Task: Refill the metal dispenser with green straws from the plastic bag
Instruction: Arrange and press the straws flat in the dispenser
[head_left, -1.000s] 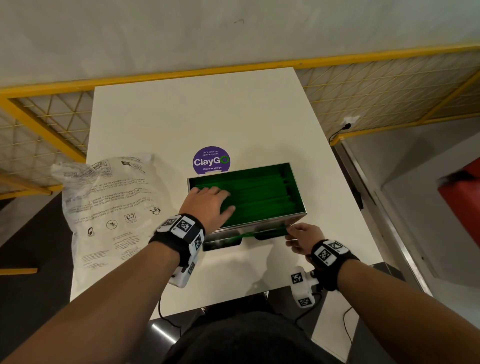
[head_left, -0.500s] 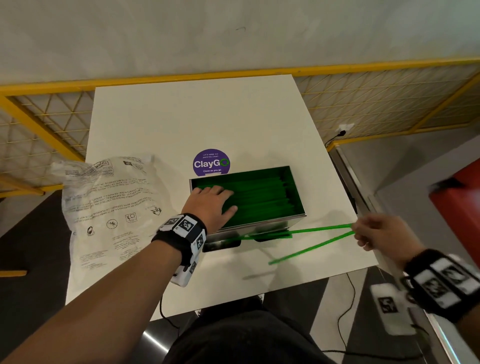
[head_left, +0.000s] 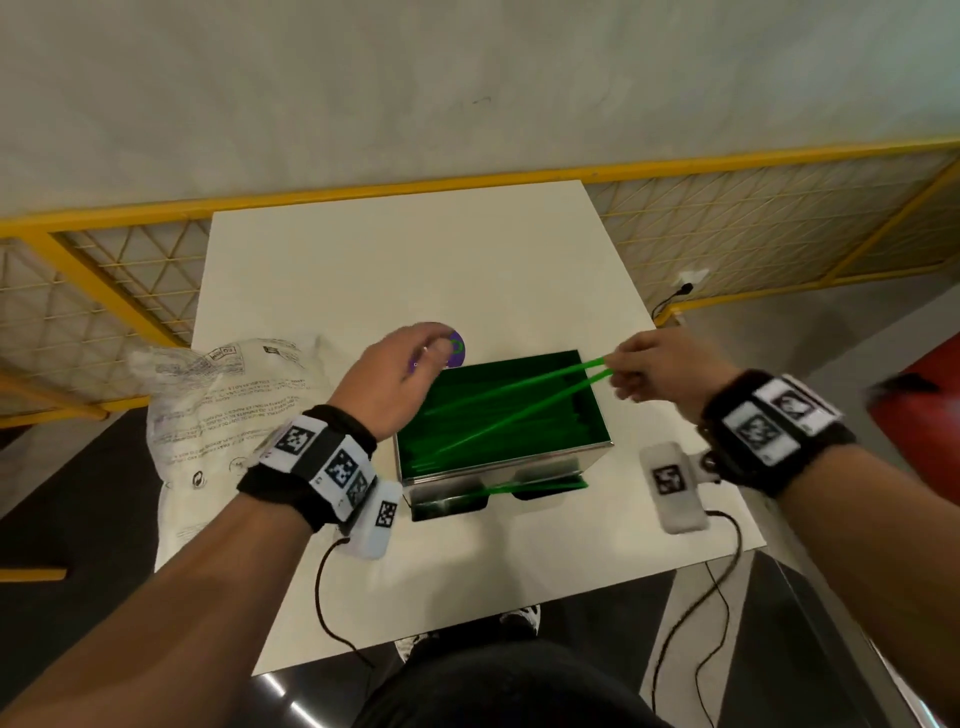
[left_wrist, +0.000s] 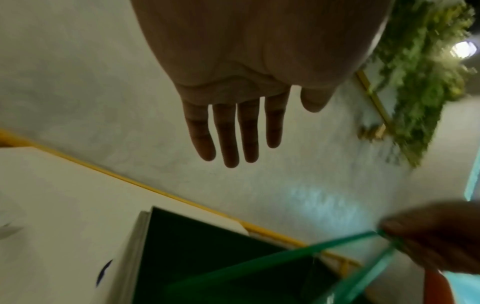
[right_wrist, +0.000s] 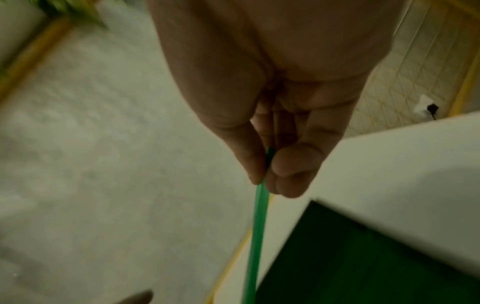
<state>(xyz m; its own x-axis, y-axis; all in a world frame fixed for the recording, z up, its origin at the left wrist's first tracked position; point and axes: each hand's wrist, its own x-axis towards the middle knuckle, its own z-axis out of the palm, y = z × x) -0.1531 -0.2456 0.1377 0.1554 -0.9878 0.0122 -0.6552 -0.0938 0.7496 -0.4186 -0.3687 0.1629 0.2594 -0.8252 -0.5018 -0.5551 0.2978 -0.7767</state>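
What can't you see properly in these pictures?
- Printed words on the plastic bag: too small and crumpled in the head view.
- Purple sticker: mostly hidden behind the left hand.
- How many straws the right hand pinches: two in the head view, one visible in the right wrist view.
- Dispenser depth: straws cover it.

White table — purple round sticker on it; yellow mesh fence behind.
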